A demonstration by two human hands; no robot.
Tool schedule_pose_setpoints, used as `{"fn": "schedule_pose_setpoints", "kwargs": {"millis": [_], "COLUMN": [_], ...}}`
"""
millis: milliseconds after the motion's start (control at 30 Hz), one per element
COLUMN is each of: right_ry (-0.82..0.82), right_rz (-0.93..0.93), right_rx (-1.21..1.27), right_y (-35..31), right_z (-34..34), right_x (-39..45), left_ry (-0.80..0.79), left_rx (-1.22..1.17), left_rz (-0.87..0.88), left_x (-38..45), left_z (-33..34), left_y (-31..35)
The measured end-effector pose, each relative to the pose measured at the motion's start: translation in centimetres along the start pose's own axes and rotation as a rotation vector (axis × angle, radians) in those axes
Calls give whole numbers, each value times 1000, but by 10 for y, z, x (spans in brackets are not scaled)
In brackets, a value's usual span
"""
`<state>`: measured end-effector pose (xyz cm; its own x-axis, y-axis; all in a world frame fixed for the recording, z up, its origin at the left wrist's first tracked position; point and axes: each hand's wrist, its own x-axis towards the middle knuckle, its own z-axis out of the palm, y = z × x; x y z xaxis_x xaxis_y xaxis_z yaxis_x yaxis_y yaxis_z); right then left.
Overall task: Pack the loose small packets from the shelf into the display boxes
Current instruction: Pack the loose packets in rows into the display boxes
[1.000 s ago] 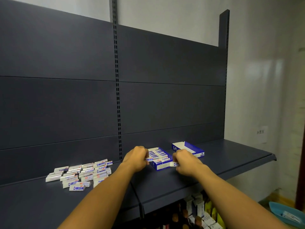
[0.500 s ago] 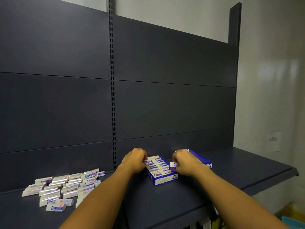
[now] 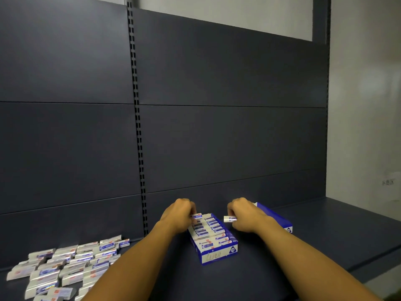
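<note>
Left hand [image 3: 179,216] pinches a packet [image 3: 197,216] at the back of the nearly full box [image 3: 213,236] on the shelf [image 3: 325,240]. Right hand [image 3: 244,217] grips another packet [image 3: 229,218] just right of it. Loose pile [image 3: 67,263] sits far left, second box [image 3: 275,218] behind the right hand.
</note>
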<state>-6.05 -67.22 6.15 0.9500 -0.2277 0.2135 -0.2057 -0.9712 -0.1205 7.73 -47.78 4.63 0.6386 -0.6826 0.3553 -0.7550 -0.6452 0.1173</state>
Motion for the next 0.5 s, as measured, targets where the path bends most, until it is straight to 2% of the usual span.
{"fn": "schedule_pose_setpoints", "kwargs": {"millis": [500], "right_ry": [-6], "right_rz": [-273], "right_rx": [47], "right_y": [46], "right_z": [10], "right_x": [61], "left_ry": [68], "left_rx": [60], "left_rz": [-143], "left_x": [18], "left_z": [18], "left_y": [27]}}
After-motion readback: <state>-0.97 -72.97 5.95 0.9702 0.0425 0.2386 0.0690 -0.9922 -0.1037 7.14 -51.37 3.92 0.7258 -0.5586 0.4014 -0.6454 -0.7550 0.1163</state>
